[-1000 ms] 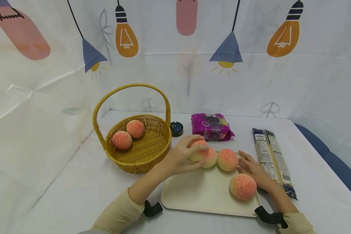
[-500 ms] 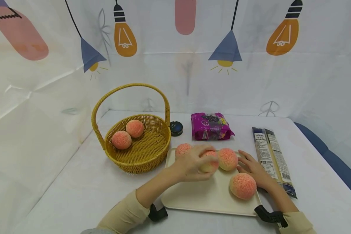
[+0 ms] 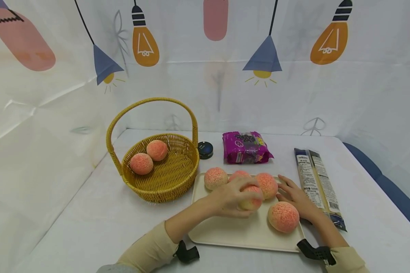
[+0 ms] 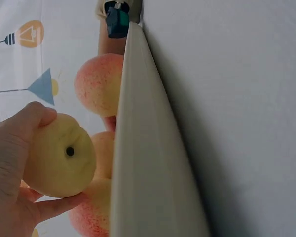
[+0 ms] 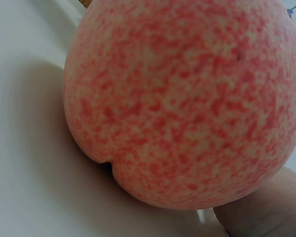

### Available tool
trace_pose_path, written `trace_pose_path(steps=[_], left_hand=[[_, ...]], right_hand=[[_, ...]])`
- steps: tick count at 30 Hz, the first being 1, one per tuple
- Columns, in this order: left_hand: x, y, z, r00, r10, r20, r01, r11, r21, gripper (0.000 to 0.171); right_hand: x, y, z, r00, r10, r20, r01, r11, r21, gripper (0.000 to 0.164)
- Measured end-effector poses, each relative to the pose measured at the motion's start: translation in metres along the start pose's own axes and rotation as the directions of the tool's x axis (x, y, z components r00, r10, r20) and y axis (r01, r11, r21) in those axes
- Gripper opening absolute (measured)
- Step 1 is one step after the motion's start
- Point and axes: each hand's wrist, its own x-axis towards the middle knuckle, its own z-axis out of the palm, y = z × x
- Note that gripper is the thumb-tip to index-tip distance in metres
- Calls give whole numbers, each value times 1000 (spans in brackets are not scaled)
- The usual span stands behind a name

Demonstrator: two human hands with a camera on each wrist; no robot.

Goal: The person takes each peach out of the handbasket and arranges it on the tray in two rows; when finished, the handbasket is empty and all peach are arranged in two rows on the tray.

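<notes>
My left hand (image 3: 234, 199) grips a peach (image 3: 251, 200) over the cream tray (image 3: 222, 231). In the left wrist view the thumb and fingers (image 4: 59, 206) lie round this peach (image 4: 61, 155), its yellow end with a dark spot showing. Behind that hand, a row of peaches lies along the tray's far side: one at the left (image 3: 215, 178), one partly hidden (image 3: 239, 175), one at the right (image 3: 268, 185). A nearer peach (image 3: 283, 217) sits by the right rim. There my right hand (image 3: 298, 201) rests, fingers spread at the tray edge; its wrist view is mostly filled by a peach (image 5: 187, 98).
A yellow wicker basket (image 3: 171, 189) with a tall handle and two peaches (image 3: 141, 163) inside stands at the left. Behind the tray are a round dark tin (image 3: 205, 150) and a purple snack packet (image 3: 247, 148). A long noodle-like packet (image 3: 319, 185) lies to the right.
My left hand has moved right and nearer to me with its peach, uncovering the peach at the tray's far left and part of the one beside it. My right hand stays in place.
</notes>
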Motion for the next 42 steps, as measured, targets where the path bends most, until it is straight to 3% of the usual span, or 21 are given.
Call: trace_pose_path(steps=[8,19,33,42], left_hand=[[3,5,13,996,61,71,-55,995,-84,38],[5,14,27,986,101,134,-93,993,-66,36],[6,19,28,983,104,150,-86,989,-118,32],[6,21,24,972,65,227,-52,997,-62,38]], right_hand=[[-1,0,-1,1000,-7,-6,7,1000,-5,36],[0,-1,0,999,-28,-18,28,1000,-6,35],[0,-1,0,1000,-8,-17,8,1000,-5,35],[0,1,1,1000,-22,-13,22,1000,2,36]])
